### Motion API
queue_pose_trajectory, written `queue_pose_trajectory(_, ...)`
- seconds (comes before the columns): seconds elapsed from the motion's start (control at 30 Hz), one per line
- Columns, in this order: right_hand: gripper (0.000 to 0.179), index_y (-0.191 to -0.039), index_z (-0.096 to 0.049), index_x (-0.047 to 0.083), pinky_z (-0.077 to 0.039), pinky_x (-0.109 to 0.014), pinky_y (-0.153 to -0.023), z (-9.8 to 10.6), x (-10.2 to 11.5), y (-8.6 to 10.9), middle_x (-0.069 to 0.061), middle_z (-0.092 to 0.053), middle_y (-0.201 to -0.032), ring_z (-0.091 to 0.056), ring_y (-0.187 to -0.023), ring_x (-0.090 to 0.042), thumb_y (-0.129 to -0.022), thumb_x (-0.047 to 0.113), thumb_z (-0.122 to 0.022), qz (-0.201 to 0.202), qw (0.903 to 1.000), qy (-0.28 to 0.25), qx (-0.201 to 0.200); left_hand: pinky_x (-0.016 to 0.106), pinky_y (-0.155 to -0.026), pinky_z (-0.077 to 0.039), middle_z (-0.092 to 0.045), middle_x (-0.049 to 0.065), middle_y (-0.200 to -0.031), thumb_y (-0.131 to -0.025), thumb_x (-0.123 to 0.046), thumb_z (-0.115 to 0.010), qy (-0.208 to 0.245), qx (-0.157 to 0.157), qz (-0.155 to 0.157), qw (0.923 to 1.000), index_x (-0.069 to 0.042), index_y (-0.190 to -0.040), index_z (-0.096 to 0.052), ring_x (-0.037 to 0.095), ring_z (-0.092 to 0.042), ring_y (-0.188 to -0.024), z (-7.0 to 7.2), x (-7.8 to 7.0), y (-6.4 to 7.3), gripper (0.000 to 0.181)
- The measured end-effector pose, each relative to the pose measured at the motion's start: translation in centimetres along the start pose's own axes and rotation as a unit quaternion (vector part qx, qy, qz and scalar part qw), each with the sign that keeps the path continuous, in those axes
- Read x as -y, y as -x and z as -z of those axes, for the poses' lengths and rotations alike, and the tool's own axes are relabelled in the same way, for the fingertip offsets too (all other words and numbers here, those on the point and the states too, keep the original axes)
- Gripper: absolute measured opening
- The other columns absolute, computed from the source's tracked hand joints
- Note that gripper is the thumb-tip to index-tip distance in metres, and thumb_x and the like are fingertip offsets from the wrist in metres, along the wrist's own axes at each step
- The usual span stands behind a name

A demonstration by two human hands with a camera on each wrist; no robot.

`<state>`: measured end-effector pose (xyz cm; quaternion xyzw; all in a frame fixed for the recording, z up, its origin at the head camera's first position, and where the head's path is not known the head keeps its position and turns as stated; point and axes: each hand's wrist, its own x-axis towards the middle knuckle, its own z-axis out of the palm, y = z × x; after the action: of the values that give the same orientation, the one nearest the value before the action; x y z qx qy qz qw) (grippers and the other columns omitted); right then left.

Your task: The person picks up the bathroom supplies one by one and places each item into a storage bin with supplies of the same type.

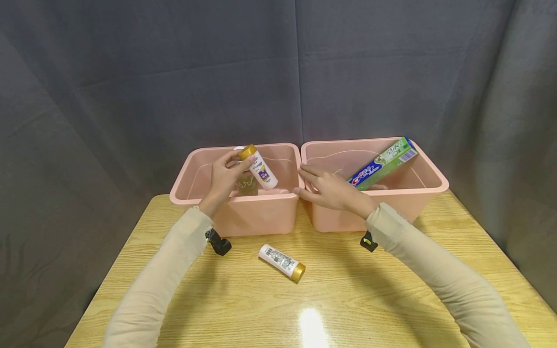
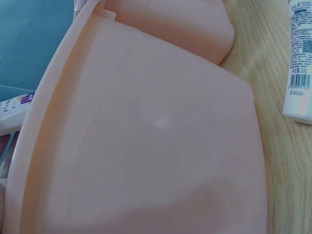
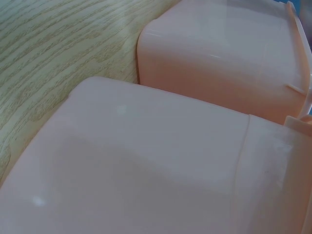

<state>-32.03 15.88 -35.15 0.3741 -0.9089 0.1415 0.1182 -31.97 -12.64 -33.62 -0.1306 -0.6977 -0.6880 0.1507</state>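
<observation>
My left hand (image 1: 225, 176) reaches over the left pink bin (image 1: 261, 215) and pinches a white tube with a gold cap (image 1: 264, 171) near its cap. The tube tilts, its purple-marked label facing up and its white end low inside the bin. Behind it, partly hidden by the hand, is a see-through container (image 1: 247, 185) with a yellowish tint. My right hand (image 1: 332, 189) rests its extended fingers at the rims where the two bins meet. A second white tube with a gold cap (image 1: 282, 262) lies on the table in front of the left bin, its barcode side up.
In the right pink bin (image 1: 402, 192), a green and blue toothpaste box (image 1: 383, 163) leans with one end above the rim. Both bins stand side by side at the back of the wooden table (image 1: 243, 309). A dark grey curtain (image 1: 209, 72) hangs behind them.
</observation>
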Motion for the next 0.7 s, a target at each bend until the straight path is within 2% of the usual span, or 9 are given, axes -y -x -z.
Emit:
queue_pose_trajectory(0.1, 0.073, -0.148, -0.043, -0.001, -0.038, -0.048, -0.110, -0.07, -0.04, 0.05, -0.018, -0.039, -0.154, -0.043, -0.136, -0.035, -0.100, 0.054, -0.047, 0.004, 1.0000, 0.005, -0.003, 0.054, -0.089, -0.052, -0.063, 0.009, -0.100, -0.091, -0.009, -0.072, 0.002, 0.001, 0.002, 1.0000, 0.007, -0.129, -0.059, 0.012, -0.070, -0.079, 0.01, 0.11, -0.04, 0.043)
queue_pose_trajectory(0.33, 0.072, -0.147, -0.043, -0.002, -0.040, -0.048, -0.109, -0.03, -0.11, 0.11, -0.019, -0.039, -0.153, -0.046, -0.133, -0.037, -0.100, 0.053, -0.047, 0.012, 0.9999, 0.006, -0.008, 0.032, -0.078, -0.059, -0.063, 0.010, -0.099, -0.091, -0.008, -0.072, 0.001, 0.009, 0.010, 0.9999, 0.008, -0.128, -0.058, 0.013, -0.069, -0.080, -0.02, 0.30, -0.10, 0.043)
queue_pose_trajectory(0.4, 0.072, -0.148, -0.042, -0.001, -0.039, -0.049, -0.109, 0.03, -0.10, 0.12, -0.019, -0.038, -0.153, -0.045, -0.134, -0.037, -0.100, 0.053, -0.047, 0.007, 1.0000, 0.004, -0.003, 0.031, -0.077, -0.059, -0.062, 0.011, -0.101, -0.091, -0.010, -0.073, -0.008, 0.012, 0.016, 0.9998, 0.006, -0.129, -0.058, 0.014, -0.069, -0.080, -0.04, 0.33, -0.15, 0.044)
queue_pose_trajectory(0.57, 0.072, -0.149, -0.041, -0.001, -0.036, -0.050, -0.111, 0.15, -0.12, 0.12, -0.018, -0.036, -0.155, -0.042, -0.136, -0.038, -0.101, 0.052, -0.047, -0.004, 1.0000, 0.000, 0.007, 0.033, -0.078, -0.059, -0.060, 0.010, -0.103, -0.091, -0.016, -0.074, -0.045, 0.021, 0.034, 0.9982, 0.000, -0.131, -0.061, 0.015, -0.068, -0.078, -0.09, 0.36, -0.30, 0.046)
queue_pose_trajectory(0.7, 0.072, -0.149, -0.041, -0.001, -0.036, -0.049, -0.111, 0.19, -0.10, 0.12, -0.018, -0.037, -0.155, -0.042, -0.136, -0.037, -0.100, 0.052, -0.049, -0.004, 1.0000, 0.001, 0.004, 0.043, -0.081, -0.059, -0.061, 0.008, -0.100, -0.090, -0.015, -0.075, -0.061, 0.022, 0.039, 0.9971, -0.001, -0.131, -0.061, 0.014, -0.069, -0.074, -0.20, 0.39, -0.28, 0.045)
